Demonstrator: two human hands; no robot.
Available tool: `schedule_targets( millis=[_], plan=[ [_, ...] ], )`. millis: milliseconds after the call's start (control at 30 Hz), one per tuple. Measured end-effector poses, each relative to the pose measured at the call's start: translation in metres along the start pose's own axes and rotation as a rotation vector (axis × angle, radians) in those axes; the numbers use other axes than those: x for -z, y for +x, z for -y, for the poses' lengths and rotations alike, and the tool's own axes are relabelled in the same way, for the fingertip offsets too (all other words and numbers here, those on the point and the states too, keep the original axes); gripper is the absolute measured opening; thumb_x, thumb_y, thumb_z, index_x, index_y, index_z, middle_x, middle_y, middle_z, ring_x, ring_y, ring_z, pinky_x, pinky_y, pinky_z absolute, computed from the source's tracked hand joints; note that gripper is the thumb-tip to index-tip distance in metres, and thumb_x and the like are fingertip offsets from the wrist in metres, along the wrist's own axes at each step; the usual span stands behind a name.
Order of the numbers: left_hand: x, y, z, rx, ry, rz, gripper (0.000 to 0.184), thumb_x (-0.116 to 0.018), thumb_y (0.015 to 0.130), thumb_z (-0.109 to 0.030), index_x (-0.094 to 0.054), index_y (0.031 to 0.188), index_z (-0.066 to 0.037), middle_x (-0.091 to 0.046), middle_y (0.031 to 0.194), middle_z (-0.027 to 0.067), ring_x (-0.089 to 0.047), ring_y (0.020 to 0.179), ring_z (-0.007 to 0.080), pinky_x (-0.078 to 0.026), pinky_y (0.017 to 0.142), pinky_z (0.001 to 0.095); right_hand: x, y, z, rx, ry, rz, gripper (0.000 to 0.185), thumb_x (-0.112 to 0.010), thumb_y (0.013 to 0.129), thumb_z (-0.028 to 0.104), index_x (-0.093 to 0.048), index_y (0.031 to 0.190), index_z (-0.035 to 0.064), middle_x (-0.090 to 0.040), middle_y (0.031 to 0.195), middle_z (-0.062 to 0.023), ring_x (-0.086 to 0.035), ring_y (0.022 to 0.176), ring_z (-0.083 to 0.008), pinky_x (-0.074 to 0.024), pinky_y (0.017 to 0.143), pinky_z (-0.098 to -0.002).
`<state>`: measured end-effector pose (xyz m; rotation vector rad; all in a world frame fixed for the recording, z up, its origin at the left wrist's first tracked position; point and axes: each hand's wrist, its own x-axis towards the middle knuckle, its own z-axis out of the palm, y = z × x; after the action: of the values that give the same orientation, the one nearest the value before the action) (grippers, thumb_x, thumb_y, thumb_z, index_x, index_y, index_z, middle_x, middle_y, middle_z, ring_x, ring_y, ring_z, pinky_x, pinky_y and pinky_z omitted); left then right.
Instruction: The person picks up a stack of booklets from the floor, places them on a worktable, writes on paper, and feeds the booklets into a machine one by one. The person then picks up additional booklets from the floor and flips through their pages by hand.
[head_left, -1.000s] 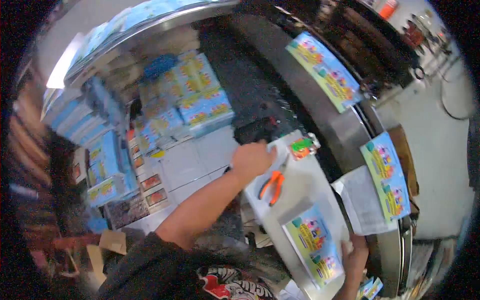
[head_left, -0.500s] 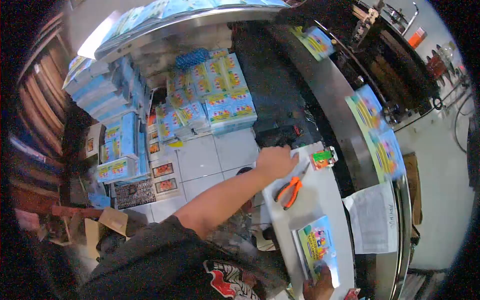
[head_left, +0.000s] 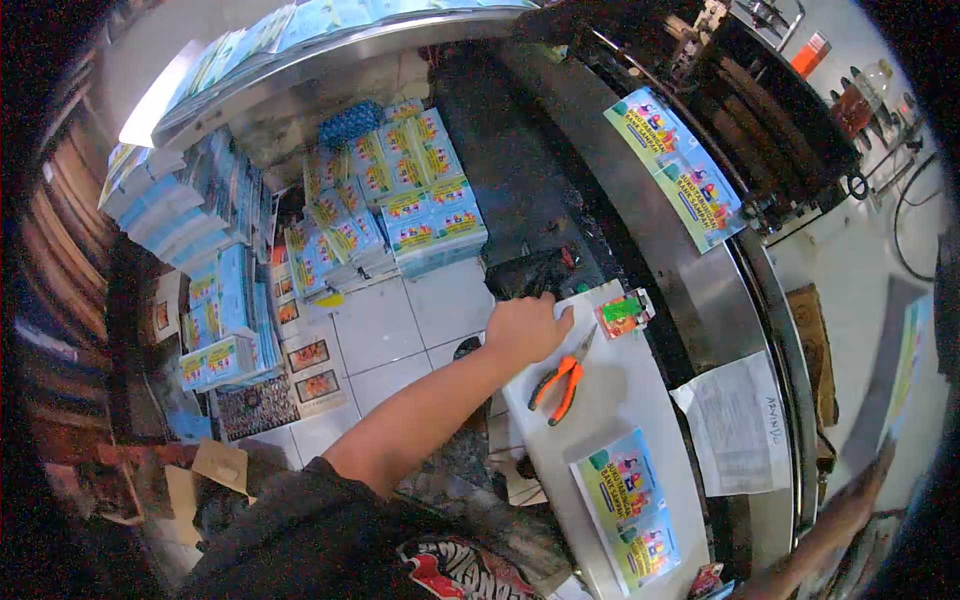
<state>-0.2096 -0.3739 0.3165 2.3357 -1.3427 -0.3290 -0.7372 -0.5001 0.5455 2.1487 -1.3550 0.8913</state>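
Observation:
My left hand (head_left: 528, 328) lies at the far left corner of a narrow white table (head_left: 600, 400), its fingers curled over the edge. Beside it are orange-handled pliers (head_left: 560, 385) with black grip ends and a small green-and-red packet (head_left: 620, 314). Nearer to me, a pile of colourful printed sheets (head_left: 630, 510) lies on the same table. At the far right my right hand (head_left: 882, 455), partly blurred, is closed on the lower end of a printed sheet (head_left: 910, 365), which is tilted and seen nearly edge-on.
Printed sheets (head_left: 675, 165) lie on the curved metal surface of a machine (head_left: 800, 120). A handwritten paper (head_left: 735, 425) hangs on its side. Bundled stacks (head_left: 435, 230) stand on the tiled floor, with taller stacks (head_left: 190, 200) at left. A metal ledge (head_left: 330, 65) carries more sheets.
My right hand has left the pile on the white table and swung far right, now with a printed sheet. The sheets on the machine have changed position. My left hand stays at the table corner.

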Motion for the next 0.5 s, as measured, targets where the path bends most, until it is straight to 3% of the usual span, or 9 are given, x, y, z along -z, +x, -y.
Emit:
schedule_targets(
  millis=[33, 67, 167, 233, 267, 333, 400, 500],
  plan=[
    [0.000, 0.000, 0.000, -0.002, 0.001, 0.000, 0.051, -0.044, 0.093, -0.047, -0.066, 0.090, 0.000, -0.069, 0.074, 0.0189, -0.069, 0.068, 0.0341, -0.055, 0.064, 0.0479, -0.015, 0.021, 0.014, 0.124, -0.139, -0.040, 0.045, -0.050, 0.094, 0.010, -0.047, 0.137, -0.0027, -0.057, 0.130, -0.0225, -0.054, 0.123, -0.0323, -0.0438, 0.102, -0.0393],
    [-0.001, 0.001, 0.000, 0.001, 0.000, 0.013, 0.052, -0.044, 0.093, -0.047, -0.065, 0.090, 0.000, -0.069, 0.074, 0.0189, -0.069, 0.068, 0.0340, -0.055, 0.064, 0.0479, -0.037, 0.029, 0.039, 0.143, -0.078, -0.054, 0.045, -0.049, 0.094, 0.008, -0.046, 0.138, -0.0021, -0.058, 0.130, -0.0219, -0.054, 0.123, -0.0315, -0.0432, 0.103, -0.0377],
    [-0.004, 0.002, 0.001, 0.006, -0.003, 0.028, 0.052, -0.043, 0.093, -0.047, -0.065, 0.091, 0.000, -0.069, 0.074, 0.0188, -0.069, 0.069, 0.0340, -0.055, 0.065, 0.0477, -0.127, -0.011, 0.016, -0.226, 0.387, 0.233, 0.047, -0.050, 0.089, -0.002, -0.049, 0.136, 0.0003, -0.059, 0.128, -0.0212, -0.054, 0.123, -0.0307, -0.0400, 0.105, -0.0362],
    [-0.002, 0.002, 0.001, 0.012, -0.003, 0.029, 0.052, -0.043, 0.093, -0.047, -0.065, 0.091, 0.000, -0.069, 0.075, 0.0188, -0.069, 0.069, 0.0340, -0.055, 0.065, 0.0475, -0.125, -0.031, 0.084, 0.078, 0.170, 0.287, 0.045, -0.049, 0.086, -0.003, -0.054, 0.131, 0.0012, -0.060, 0.126, -0.0209, -0.056, 0.120, -0.0337, -0.0427, 0.102, -0.0392],
    [-0.001, 0.002, 0.000, 0.017, 0.001, 0.030, 0.052, -0.043, 0.093, -0.046, -0.065, 0.091, 0.000, -0.069, 0.075, 0.0191, -0.069, 0.070, 0.0342, -0.055, 0.066, 0.0476, -0.119, -0.045, 0.096, 0.484, -0.285, 0.237, 0.042, -0.049, 0.086, -0.003, -0.057, 0.127, 0.0013, -0.061, 0.124, -0.0204, -0.057, 0.117, -0.0348, -0.0449, 0.099, -0.0410],
    [0.000, 0.000, -0.001, 0.018, 0.004, 0.036, 0.051, -0.043, 0.093, -0.046, -0.065, 0.092, 0.000, -0.069, 0.075, 0.0193, -0.069, 0.070, 0.0345, -0.055, 0.066, 0.0478, -0.107, -0.083, 0.098, 0.029, 0.048, 0.548, 0.035, -0.052, 0.088, 0.000, -0.059, 0.122, 0.0010, -0.062, 0.119, -0.0212, -0.059, 0.111, -0.0378, -0.0468, 0.095, -0.0439],
    [-0.001, -0.001, -0.002, 0.035, 0.000, 0.024, 0.051, -0.043, 0.093, -0.046, -0.065, 0.092, 0.000, -0.069, 0.076, 0.0198, -0.069, 0.071, 0.0345, -0.055, 0.067, 0.0483, -0.080, -0.117, 0.124, -0.034, 0.102, 0.598, 0.032, -0.062, 0.084, 0.004, -0.061, 0.116, 0.0002, -0.063, 0.114, -0.0220, -0.060, 0.107, -0.0392, -0.0469, 0.094, -0.0431],
    [-0.001, -0.001, -0.002, 0.021, -0.006, -0.011, 0.050, -0.043, 0.093, -0.045, -0.065, 0.092, 0.000, -0.069, 0.077, 0.0205, -0.069, 0.072, 0.0352, -0.055, 0.068, 0.0484, -0.025, -0.157, 0.170, -0.044, 0.236, 0.890, 0.055, -0.080, 0.071, 0.018, -0.057, 0.118, 0.0001, -0.059, 0.118, -0.0216, -0.057, 0.109, -0.0398, -0.0466, 0.095, -0.0425]
  ],
)
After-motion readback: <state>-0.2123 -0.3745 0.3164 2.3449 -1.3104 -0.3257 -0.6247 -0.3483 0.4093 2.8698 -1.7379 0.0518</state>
